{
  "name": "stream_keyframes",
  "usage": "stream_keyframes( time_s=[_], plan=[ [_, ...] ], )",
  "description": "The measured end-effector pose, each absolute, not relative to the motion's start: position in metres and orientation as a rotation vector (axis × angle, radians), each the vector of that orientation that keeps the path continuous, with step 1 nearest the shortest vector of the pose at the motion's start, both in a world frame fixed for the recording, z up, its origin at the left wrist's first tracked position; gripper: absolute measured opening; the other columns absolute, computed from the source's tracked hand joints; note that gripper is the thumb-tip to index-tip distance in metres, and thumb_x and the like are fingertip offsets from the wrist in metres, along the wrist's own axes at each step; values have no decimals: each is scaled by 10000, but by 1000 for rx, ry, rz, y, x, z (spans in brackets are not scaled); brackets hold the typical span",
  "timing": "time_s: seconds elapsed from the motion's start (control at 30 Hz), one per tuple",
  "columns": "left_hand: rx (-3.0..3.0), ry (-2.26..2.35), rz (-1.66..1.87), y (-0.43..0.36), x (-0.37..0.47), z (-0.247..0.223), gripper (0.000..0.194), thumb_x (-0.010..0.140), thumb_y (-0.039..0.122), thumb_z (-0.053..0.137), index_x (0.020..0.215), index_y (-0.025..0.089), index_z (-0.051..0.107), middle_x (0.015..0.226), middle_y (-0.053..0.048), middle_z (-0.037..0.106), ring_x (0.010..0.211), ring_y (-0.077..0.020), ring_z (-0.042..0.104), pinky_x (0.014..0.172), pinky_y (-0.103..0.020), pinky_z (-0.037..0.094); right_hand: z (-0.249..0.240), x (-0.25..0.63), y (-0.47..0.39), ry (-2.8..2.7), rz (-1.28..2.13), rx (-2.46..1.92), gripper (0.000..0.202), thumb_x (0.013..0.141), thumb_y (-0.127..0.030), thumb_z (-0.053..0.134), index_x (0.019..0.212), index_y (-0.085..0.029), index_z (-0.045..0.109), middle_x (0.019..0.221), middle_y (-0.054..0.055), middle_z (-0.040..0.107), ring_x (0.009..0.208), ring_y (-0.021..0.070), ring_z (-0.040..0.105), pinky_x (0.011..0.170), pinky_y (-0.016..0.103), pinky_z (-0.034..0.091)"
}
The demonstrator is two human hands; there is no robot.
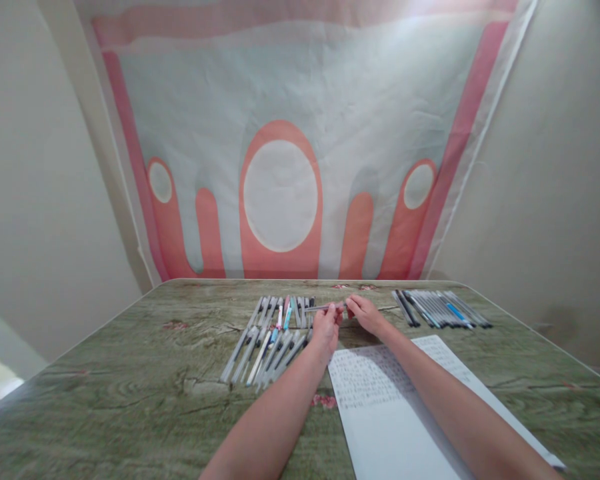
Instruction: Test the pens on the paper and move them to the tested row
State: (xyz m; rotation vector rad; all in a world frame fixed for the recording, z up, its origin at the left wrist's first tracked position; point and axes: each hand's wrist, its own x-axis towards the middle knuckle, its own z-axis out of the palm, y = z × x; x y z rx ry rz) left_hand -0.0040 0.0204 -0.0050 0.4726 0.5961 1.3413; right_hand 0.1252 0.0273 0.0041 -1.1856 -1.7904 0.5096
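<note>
So the pen is up off the desk, roughly level, out past the top edge of the writing paper. Left hand has its fingers pinched around it, with one end poking out to the left. Right hand has its fingers closed at the other end, so I'd guess the two-handed hold is for steadiness. Can't tell if there's a cap under those fingers.

Just left of the hands are two rows of pens, a far row and a near row, mostly side by side on a slant, probably so each one's easy to pick out. The right-hand batch sits well apart and packed tighter, which looks like a deliberate split. The paper, handwriting on its upper part, lies under the right forearm, close to the body, presumably within writing reach.
</note>
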Motion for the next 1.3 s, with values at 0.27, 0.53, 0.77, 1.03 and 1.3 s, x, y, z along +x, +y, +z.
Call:
stream_keyframes(
  time_s=[0.27, 0.53, 0.77, 1.03, 1.3],
  plan=[
    [470, 532, 1294, 16, -5, 4, 120, 734, 221, 605, 771, 127, 541, 729, -24, 622, 631, -63, 572, 628, -176, 426, 7, 121, 26, -1710, 728, -1036, 380, 780, -507, 436, 965, -188, 531, 847, 29, 585, 768, 149, 538, 685, 276, 426],
    [925, 644, 1023, 3, 4, 4, 253, 778, 395, 490, 854, 158, 532, 761, -22, 609, 637, -94, 556, 584, -211, 408, 24, 112, 19, -1641, 697, -1053, 465, 825, -518, 311, 1015, -203, 595, 858, 44, 605, 754, 163, 548, 700, 296, 440],
    [2085, 506, 604, -27, 6, 0, 233, 636, 173, 609, 869, 166, 607, 933, -63, 628, 896, -185, 550, 846, -313, 396, 50, 147, 24, -1337, 415, -1129, 399, 737, -537, 460, 855, -173, 573, 677, 25, 567, 585, 134, 509, 528, 248, 409],
    [2262, 321, 817, -30, 1, 7, 223, 669, 196, 608, 889, 224, 636, 963, -87, 629, 939, -211, 560, 883, -329, 390, 42, 174, -13, -1121, 642, -1214, 268, 724, -445, 487, 840, -204, 475, 585, -22, 504, 526, 118, 483, 479, 229, 388],
    [2463, 323, 884, -21, 3, -1, 250, 716, 275, 574, 959, 240, 626, 986, -73, 628, 941, -195, 553, 859, -302, 391, 6, 180, -115, -1227, 911, -1329, 148, 705, -324, 549, 723, -186, 500, 602, -23, 494, 547, 98, 456, 532, 226, 371]
  ],
)
